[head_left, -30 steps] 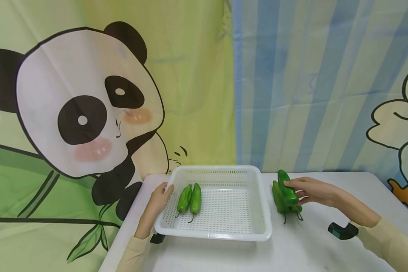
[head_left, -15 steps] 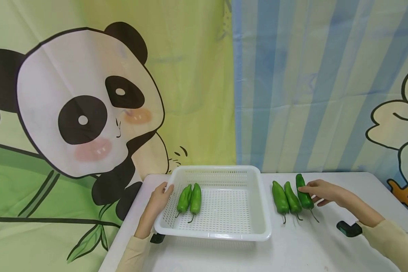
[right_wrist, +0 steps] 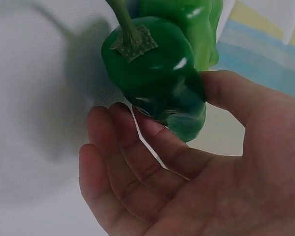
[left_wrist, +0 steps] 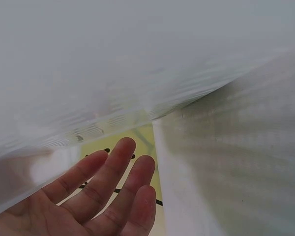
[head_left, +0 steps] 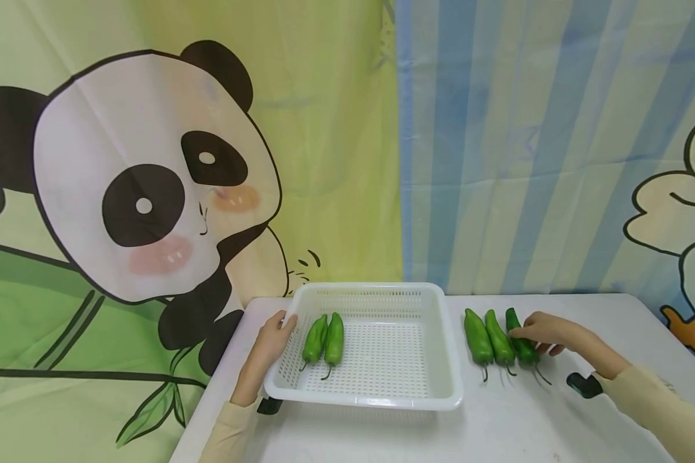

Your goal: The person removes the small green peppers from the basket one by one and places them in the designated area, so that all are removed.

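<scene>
My right hand (head_left: 550, 331) pinches a dark green chili pepper (head_left: 521, 344) between thumb and index finger, low over the table. In the right wrist view this pepper (right_wrist: 152, 64) points its stem away from the palm, and the other fingers are loosely bent beside it. Two lighter green peppers (head_left: 477, 337) lie just left of it, stems toward the front. My left hand (head_left: 272, 337) holds the left rim of a white plastic basket (head_left: 376, 403). In the left wrist view, the fingers (left_wrist: 110, 167) spread outside the basket wall. Two green peppers (head_left: 334, 341) lie inside at the left.
The white table (head_left: 498, 431) carries the basket and the peppers. Behind it hang a panda-print curtain (head_left: 336, 141) and a blue striped curtain (head_left: 498, 141). A dark wrist device (head_left: 585, 384) sits at my right sleeve.
My right hand has moved right with the dark pepper, from over the other two to beside them, then slightly lower. The left hand and basket have stayed in place.
</scene>
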The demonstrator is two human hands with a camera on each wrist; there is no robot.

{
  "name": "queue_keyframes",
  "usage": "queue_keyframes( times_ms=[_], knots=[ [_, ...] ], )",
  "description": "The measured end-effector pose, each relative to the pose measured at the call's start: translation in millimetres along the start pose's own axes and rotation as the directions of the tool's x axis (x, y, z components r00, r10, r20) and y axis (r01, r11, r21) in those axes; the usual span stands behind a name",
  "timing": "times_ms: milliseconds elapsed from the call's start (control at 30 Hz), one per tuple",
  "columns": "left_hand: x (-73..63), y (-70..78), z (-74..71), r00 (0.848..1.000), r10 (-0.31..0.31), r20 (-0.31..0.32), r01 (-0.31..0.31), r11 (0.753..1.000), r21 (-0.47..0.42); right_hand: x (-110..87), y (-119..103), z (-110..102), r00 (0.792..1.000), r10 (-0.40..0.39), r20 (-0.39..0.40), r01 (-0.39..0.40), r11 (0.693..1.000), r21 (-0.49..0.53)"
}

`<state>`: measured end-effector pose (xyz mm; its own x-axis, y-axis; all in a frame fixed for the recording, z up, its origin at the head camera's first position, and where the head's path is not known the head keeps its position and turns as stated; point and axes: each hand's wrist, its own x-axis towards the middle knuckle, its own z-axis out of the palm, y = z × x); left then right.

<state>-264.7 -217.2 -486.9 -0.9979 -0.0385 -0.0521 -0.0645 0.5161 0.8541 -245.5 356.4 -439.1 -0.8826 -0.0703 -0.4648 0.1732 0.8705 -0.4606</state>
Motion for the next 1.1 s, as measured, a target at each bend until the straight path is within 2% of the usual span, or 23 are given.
queue_keyframes(
  times_ms=[267,700,1100],
  knots=[
    [-0.2,0.9,0.5,1.0,0.003,-0.007,-0.003,1.0,0.004,7.2,1.7,4.9,1.0,0.019,-0.004,-0.019,1.0,-0.015],
    [0.3,0.6,0.3,1.0,0.018,-0.011,-0.018,1.0,0.018,8.7,1.0,2.0,0.999,0.008,-0.038,-0.012,0.994,-0.111],
    [-0.3,0.9,0.4,1.0,0.017,-0.014,-0.016,1.0,0.024,6.9,1.8,3.7,0.998,0.01,-0.06,-0.017,0.994,-0.105]
  ],
)
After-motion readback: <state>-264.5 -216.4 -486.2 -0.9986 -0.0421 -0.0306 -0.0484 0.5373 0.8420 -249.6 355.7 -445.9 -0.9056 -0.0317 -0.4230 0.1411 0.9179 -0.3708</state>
